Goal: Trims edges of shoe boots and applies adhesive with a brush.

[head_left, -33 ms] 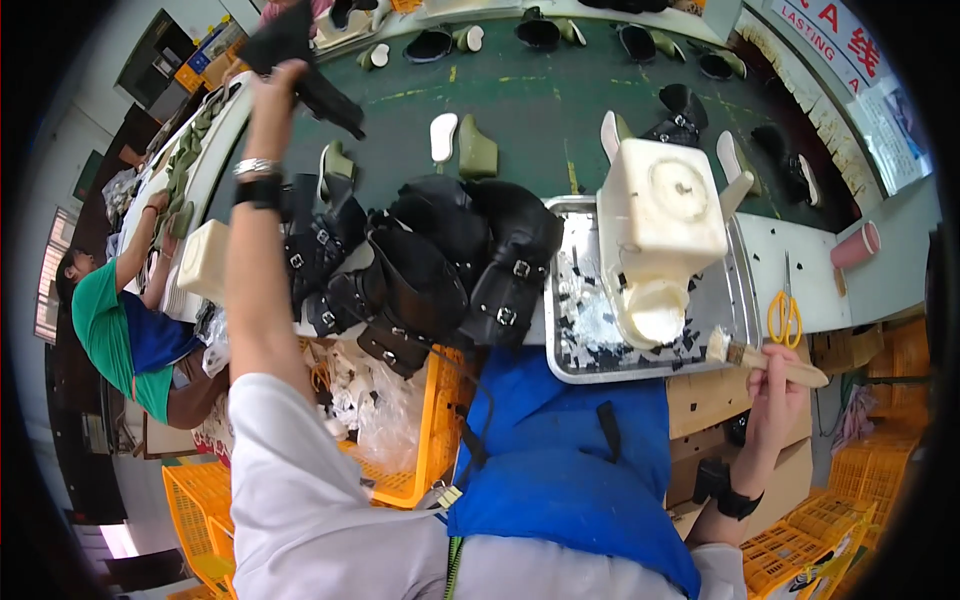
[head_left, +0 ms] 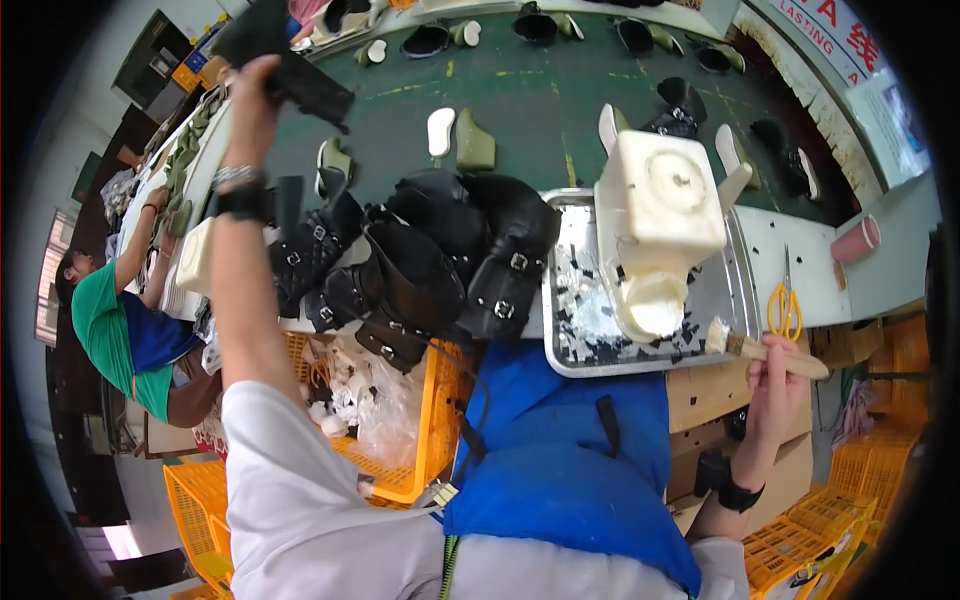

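High at the left, my left hand [head_left: 252, 105] is closed on a black boot upper [head_left: 312, 90], blurred by motion, above the green worktable. My right hand [head_left: 776, 385] pinches the wooden handle of a glue brush [head_left: 752, 348]; white glue coats its bristles. The brush is over the right front edge of a metal tray [head_left: 752, 300]. In that tray stands a cream plastic glue dispenser [head_left: 668, 185] with white glue in its round cup [head_left: 655, 305]. Between my arms, several black buckled boot uppers [head_left: 435, 250] lie heaped along the table's near edge.
A green wedge [head_left: 476, 142] and a white insole [head_left: 440, 132] stand on the green surface [head_left: 530, 100]. Yellow scissors [head_left: 785, 308] and a pink cup [head_left: 856, 241] are right of the tray. An orange crate [head_left: 432, 430] sits below. A co-worker [head_left: 130, 320] works at the left.
My left hand and the boot upper have moved a little to the left. My right hand keeps its hold on the brush, almost in the same place.
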Demonstrator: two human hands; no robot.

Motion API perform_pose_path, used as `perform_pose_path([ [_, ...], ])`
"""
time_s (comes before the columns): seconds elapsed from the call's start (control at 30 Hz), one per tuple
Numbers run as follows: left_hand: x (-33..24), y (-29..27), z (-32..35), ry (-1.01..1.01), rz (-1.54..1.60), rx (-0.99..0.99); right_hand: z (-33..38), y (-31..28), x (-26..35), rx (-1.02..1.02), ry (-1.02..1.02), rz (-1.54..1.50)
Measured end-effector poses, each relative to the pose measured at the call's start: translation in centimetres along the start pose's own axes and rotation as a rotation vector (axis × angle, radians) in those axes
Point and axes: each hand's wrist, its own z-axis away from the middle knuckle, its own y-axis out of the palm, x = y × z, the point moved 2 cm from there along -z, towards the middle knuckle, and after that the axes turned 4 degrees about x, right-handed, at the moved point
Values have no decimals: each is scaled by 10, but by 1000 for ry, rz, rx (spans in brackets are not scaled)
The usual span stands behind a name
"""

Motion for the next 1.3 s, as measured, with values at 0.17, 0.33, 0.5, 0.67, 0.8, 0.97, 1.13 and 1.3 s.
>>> perform_pose_path([
  [0.17,-148,28,84,-365,955,-46,-18,-3,-14,-24,55,-23],
  [0.33,-235,109,168,-536,968,368,-46,16,-40,134,86,164],
  [0.5,-231,162,229,-789,641,771,-57,35,-69,273,-11,337],
  [0.67,-207,185,247,-1048,782,802,-56,50,-78,366,-74,594],
  [0.8,-187,180,258,-1052,895,701,-58,51,-65,458,-5,665],
  [0.97,-163,176,268,-1115,897,756,-67,47,-48,542,66,681],
  [1.13,-168,186,273,-1228,991,797,-77,46,-36,657,105,798],
  [1.3,-170,205,274,-1219,1067,843,-84,50,-37,497,283,252],
])
